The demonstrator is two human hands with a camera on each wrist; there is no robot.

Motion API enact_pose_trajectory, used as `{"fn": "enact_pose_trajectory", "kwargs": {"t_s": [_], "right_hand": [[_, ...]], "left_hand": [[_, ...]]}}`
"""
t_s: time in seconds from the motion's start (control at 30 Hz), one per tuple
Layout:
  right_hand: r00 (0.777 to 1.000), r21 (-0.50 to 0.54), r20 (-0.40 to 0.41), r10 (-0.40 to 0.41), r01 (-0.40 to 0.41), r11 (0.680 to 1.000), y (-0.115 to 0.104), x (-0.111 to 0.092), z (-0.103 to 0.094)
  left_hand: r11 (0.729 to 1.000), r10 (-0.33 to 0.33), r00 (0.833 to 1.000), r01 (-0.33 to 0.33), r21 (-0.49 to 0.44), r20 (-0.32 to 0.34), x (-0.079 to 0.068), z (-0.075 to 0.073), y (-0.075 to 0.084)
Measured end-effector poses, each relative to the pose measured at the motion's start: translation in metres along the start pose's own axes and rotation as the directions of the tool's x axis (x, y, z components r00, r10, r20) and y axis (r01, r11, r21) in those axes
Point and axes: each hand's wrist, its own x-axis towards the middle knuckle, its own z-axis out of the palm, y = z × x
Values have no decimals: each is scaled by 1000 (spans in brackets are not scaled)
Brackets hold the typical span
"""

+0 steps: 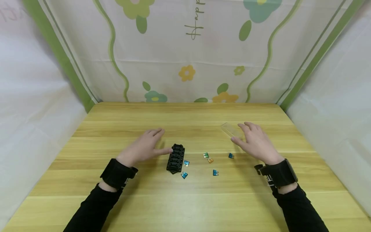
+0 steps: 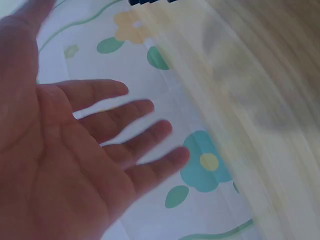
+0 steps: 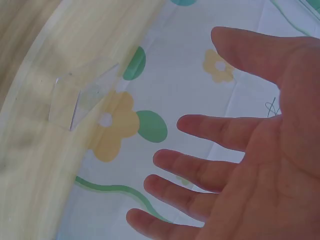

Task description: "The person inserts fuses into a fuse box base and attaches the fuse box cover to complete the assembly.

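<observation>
tabletop (image 1: pixel 185 212), wood-grain, bearing a black fuse box (image 1: pixel 175 159) left of centre, long side running away from the person. left hand (image 1: pixel 140 149) spread, thumb out; in head view the thumb tip overlaps the box's upper left edge, contact cannot be told. two light-blue blade fuses (image 1: pixel 184 175) just beside the box, on its right and by its near right corner. further right: green blade fuse (image 1: pixel 206 155) and orange blade fuse (image 1: pixel 210 160) close together, blue blade fuse (image 1: pixel 215 173) nearer the person, dark-blue blade fuse (image 1: pixel 231 155) toward the right hand (image 1: pixel 258 141). that hand also spread, thumb apart, near a clear plastic cover (image 1: pixel 229 129); right wrist view shows a gap between fingers and cover. flower-print cloth (image 1: pixel 162 48) behind.
</observation>
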Motion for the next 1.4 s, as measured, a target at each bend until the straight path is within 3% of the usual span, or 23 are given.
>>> {"fn": "enact_pose_trajectory", "kwargs": {"t_s": [0.27,0.5,0.97,1.17,1.4], "right_hand": [[995,7,-90,-48,49,999,-7,-1,3],[975,-15,-173,-137,137,990,-14,1,9],[960,-5,-201,-196,199,980,-24,1,22],[960,-7,-192,-201,204,979,-23,0,28],[964,-15,-173,-201,201,979,-23,0,33]], "left_hand": [[996,81,995,-79,-41,55,3,9,9],[990,142,986,-142,-5,90,4,15,12],[993,116,983,-113,-25,144,5,24,16],[996,84,982,-76,-50,170,5,28,15],[994,90,983,-78,-82,162,6,28,14]]}}
